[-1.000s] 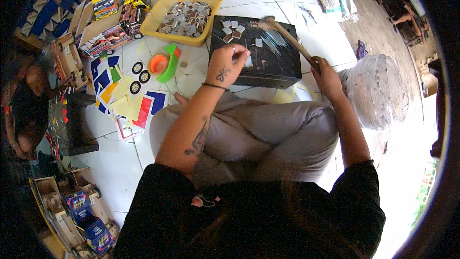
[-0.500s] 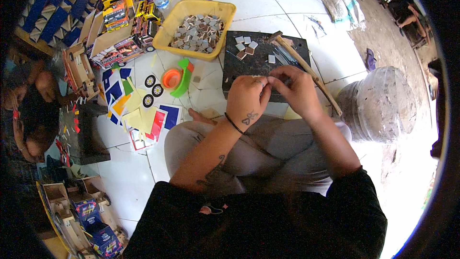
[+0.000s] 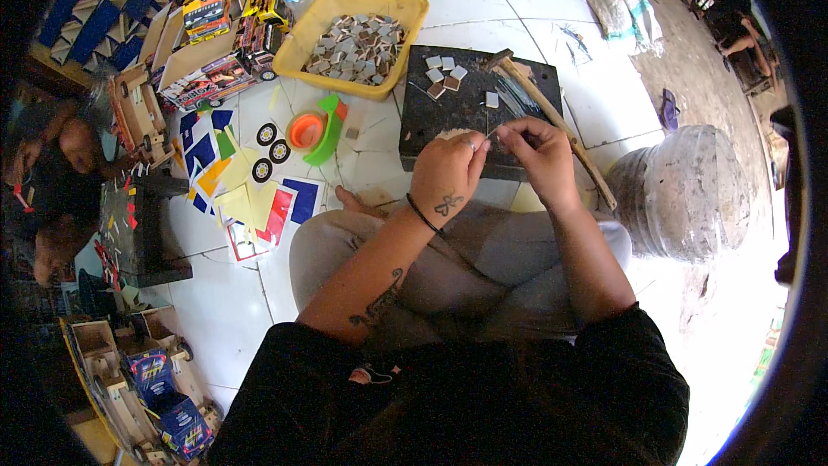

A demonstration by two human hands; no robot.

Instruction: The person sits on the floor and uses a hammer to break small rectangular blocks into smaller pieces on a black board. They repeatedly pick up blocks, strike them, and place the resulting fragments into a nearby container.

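Here's the left hand [image 3: 447, 168], right of centre in the frame, thumb and forefinger pressed together, pinching a thin rod [image 3: 488, 120]. It's a slender grey sliver, upright at the fingertips, its lower end hidden. And the right hand [image 3: 548, 160], just beside it: thumb and forefinger drawn together too, though whether anything sits between them is too small to tell.

Both hands are at the near edge of one black block [image 3: 421, 125], and on it, count them: six square tiles [image 3: 451, 84] in a loose cluster, thin and flat, some silvery grey, some brown, with a seventh, the single tile [image 3: 492, 100], apart to their right. Next come the loose rods [image 3: 515, 97], fine and grey, overlapping too much to count, and one hammer [image 3: 552, 112] slanting across the block's right side.

Upper middle, one yellow basin [image 3: 293, 69] heaped with squares past counting! Left of centre, three black wheels [image 3: 279, 151] with pale hubs, and one green tape dispenser [image 3: 324, 148] with one orange roll [image 3: 305, 131].
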